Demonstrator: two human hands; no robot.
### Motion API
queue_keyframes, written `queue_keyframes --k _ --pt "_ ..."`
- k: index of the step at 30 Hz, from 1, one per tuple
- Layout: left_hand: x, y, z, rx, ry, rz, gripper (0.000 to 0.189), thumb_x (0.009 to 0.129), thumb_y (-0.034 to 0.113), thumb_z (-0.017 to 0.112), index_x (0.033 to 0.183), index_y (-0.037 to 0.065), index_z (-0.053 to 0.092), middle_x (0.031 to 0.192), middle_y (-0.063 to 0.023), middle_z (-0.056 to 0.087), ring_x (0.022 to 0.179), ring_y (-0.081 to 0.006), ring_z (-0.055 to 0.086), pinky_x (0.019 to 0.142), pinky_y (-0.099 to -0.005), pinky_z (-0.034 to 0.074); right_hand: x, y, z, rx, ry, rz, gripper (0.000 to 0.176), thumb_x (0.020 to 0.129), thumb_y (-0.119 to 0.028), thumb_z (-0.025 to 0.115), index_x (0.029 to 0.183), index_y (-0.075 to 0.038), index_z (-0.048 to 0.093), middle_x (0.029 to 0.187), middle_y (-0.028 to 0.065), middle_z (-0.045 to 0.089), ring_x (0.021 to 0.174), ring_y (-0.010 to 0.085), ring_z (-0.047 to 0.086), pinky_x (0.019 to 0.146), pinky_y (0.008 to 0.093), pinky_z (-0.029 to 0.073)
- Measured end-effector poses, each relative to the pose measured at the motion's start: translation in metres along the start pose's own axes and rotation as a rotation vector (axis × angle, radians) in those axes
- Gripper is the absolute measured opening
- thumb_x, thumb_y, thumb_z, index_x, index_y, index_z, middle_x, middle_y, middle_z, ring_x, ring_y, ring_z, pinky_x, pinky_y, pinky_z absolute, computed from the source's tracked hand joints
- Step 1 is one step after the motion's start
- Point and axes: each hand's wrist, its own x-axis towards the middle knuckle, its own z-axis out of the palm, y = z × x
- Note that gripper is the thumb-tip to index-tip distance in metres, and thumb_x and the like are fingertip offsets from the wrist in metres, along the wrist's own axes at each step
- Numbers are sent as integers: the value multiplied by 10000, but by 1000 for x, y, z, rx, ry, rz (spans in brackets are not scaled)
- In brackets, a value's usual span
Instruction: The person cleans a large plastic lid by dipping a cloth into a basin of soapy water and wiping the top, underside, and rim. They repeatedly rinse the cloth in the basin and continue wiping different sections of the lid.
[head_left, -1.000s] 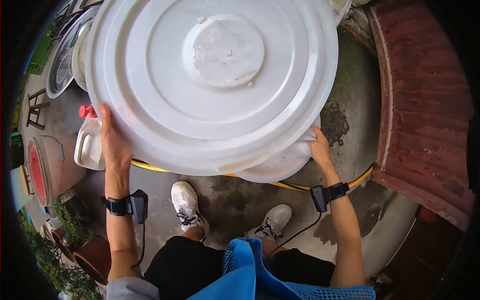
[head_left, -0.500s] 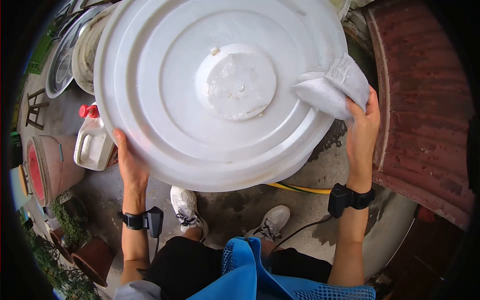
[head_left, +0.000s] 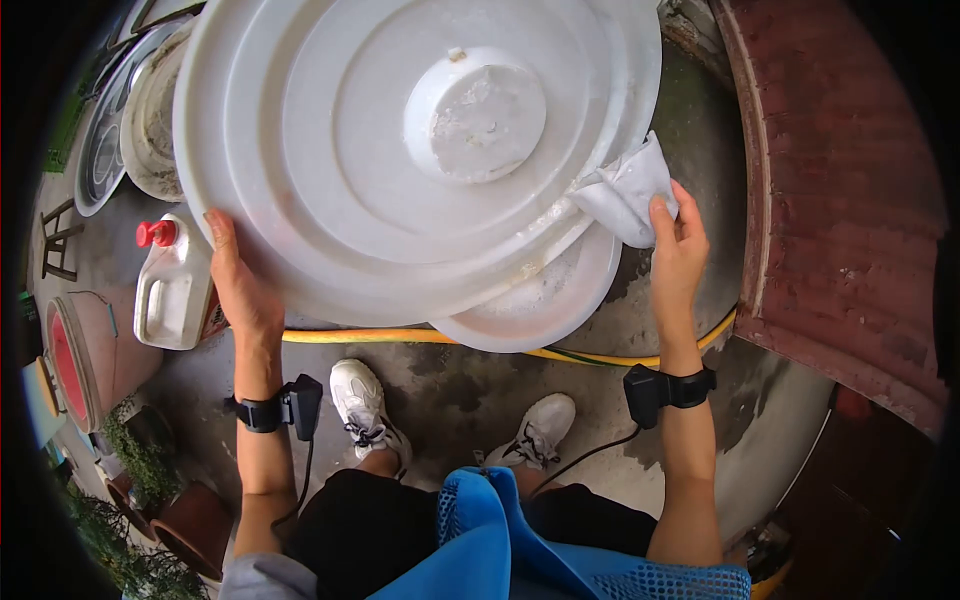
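A large round white plastic lid [head_left: 315, 160] with raised rings and a central knob fills the upper middle, tilted. My left hand [head_left: 243, 285] grips its lower left rim, thumb on top and fingers hidden underneath. Between the fingers of my right hand [head_left: 680, 250] is a folded pale grey cloth [head_left: 632, 195], its tip touching the lid's right rim. White suds streak the rim there. Partly covered by the lid, a white basin [head_left: 540, 320] holding foamy liquid sits below.
A yellow hose [head_left: 380, 336] crosses the wet concrete before my shoes [head_left: 370, 405]. To the left stand a white jug [head_left: 172, 290] with a red cap, a bucket [head_left: 115, 335], a stool [head_left: 60, 240] and potted plants [head_left: 140, 455]. Red corrugated metal [head_left: 840, 190] borders the right.
The lid has tilted and its right side has lifted, uncovering more of the basin. My right hand has moved left and slightly down along the rim with the cloth. Suds now show there.
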Motion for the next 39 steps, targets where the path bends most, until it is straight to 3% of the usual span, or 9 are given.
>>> queue_keyframes --k 6,9,12,14,16,19,24,31,39 --pt "-7 38 -8 -32 -58 173 609 967 453 432 1394 34 316 1339 -88 443 1220 -223 432 1063 -391 307 -26 66 17 -413 8 -85 320 883 -132 546 1169 12 555 1160 147 567 980 284 590 860 349 456" --pt "-12 39 -2 -25 -58 216 606 971 446 426 1392 24 317 1342 -91 439 1214 -226 438 1062 -390 307 -35 117 44 -557 -228 113 358 865 -116 557 1204 -2 533 1301 146 454 1057 346 546 898 395 460" --pt "-10 30 -2 5 -47 183 604 971 448 425 1381 13 334 1331 -91 452 1203 -221 449 1049 -377 319 -42 153 63 -1000 -348 -375 414 826 -107 590 1224 -18 518 1373 138 349 1091 409 499 931 432 461" --pt "-9 22 -2 71 -9 154 601 973 448 423 1369 2 352 1314 -88 471 1191 -211 459 1037 -359 329 -37 157 72 -1189 -772 -90 461 789 -78 606 1242 -67 522 1458 131 223 1150 472 434 960 452 456" --pt "-10 17 5 75 30 166 589 973 451 427 1339 -10 394 1277 -86 503 1172 -195 472 1016 -338 343 -23 148 72 -1097 -715 25 478 765 -77 602 1239 -95 545 1410 164 365 1141 415 489 931 436 468" --pt "-10 13 13 119 34 96 569 970 458 437 1265 -27 466 1211 -81 543 1104 -172 508 975 -311 370 1 150 46 -487 -466 358 389 762 -110 570 1147 -80 621 958 198 672 926 307 639 846 355 475" --pt "-7 5 14 93 68 37 570 966 470 439 1247 -23 485 1186 -74 555 1070 -160 522 954 -295 385 13 92 -8 -232 -142 301 302 794 -86 589 1080 2 623 960 111 677 902 175 629 835 296 471" --pt "-7 -1 19 161 63 11 593 964 495 422 1224 -32 505 1133 -70 580 1008 -142 549 894 -276 421 73 -51 52 -102 -140 -411 405 938 -97 441 1333 -10 462 1260 120 504 1151 220 506 971 300 393" --pt "-16 7 28 133 113 51 501 968 441 463 1122 -23 573 1043 -30 593 931 -99 535 838 -246 418 65 -99 168 -309 -287 -1216 183 833 -38 607 987 -125 649 1071 21 574 894 248 565 733 356 492"
